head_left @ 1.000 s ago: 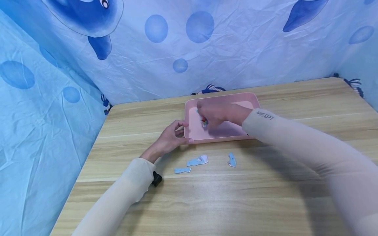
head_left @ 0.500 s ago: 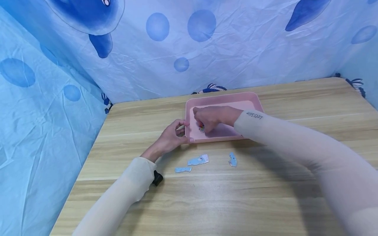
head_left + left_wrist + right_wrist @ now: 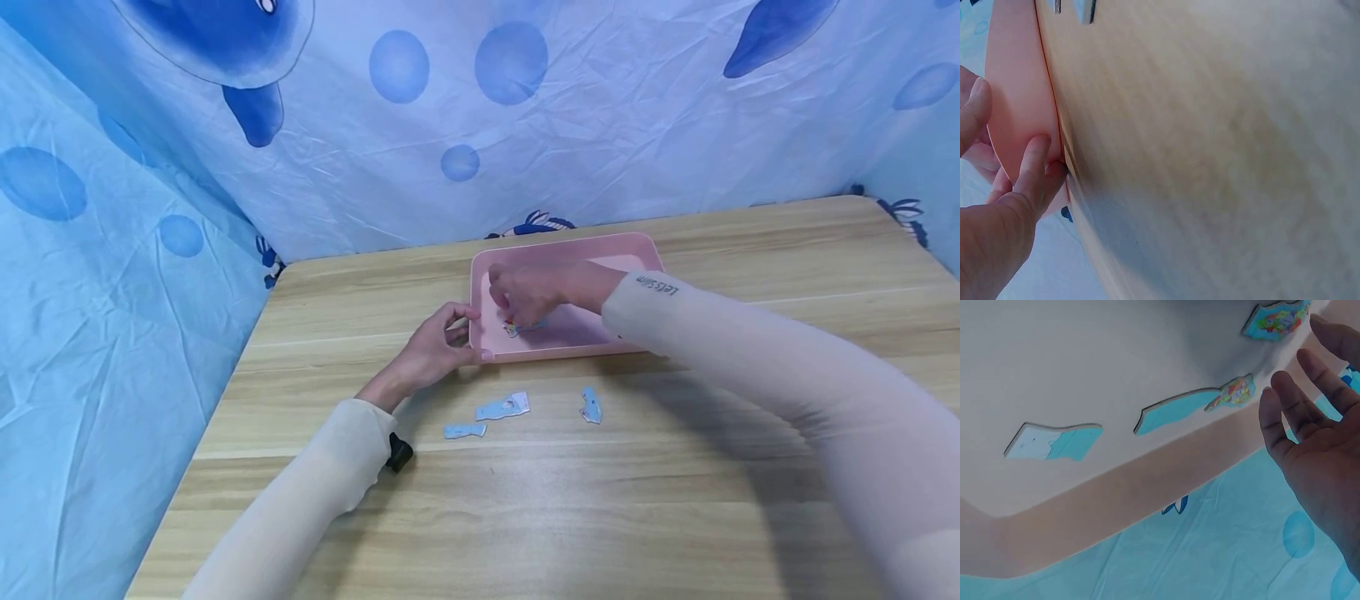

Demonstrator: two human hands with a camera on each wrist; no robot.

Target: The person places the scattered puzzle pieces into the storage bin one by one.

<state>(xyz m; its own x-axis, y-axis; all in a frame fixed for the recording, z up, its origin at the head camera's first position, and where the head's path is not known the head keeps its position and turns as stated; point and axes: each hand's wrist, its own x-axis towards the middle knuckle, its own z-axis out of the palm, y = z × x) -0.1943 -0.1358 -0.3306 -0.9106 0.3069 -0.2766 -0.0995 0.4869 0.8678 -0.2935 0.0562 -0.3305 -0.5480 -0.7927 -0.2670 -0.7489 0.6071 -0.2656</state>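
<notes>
My left hand holds the left end of a shallow pink tray, fingers at the side rim and thumb at the front corner. In the left wrist view its fingertips press on the tray's outer wall. Inside the tray, my right hand hovers palm down with loosely bent fingers. The right wrist view shows it holding nothing, fingertips near a multicoloured puzzle piece. Further along lie a blue piece touching a smaller multicoloured piece, and a white-and-blue piece.
On the wooden table in front of the tray lie a larger blue puzzle piece, a narrow blue piece and a curved blue piece. A blue sea-print curtain hangs behind and at the left.
My right hand shifted left within the tray, then lifted slightly, uncovering more of the puzzle pieces beneath it. My left hand stays at the tray's corner, and the pieces on the table have not moved.
</notes>
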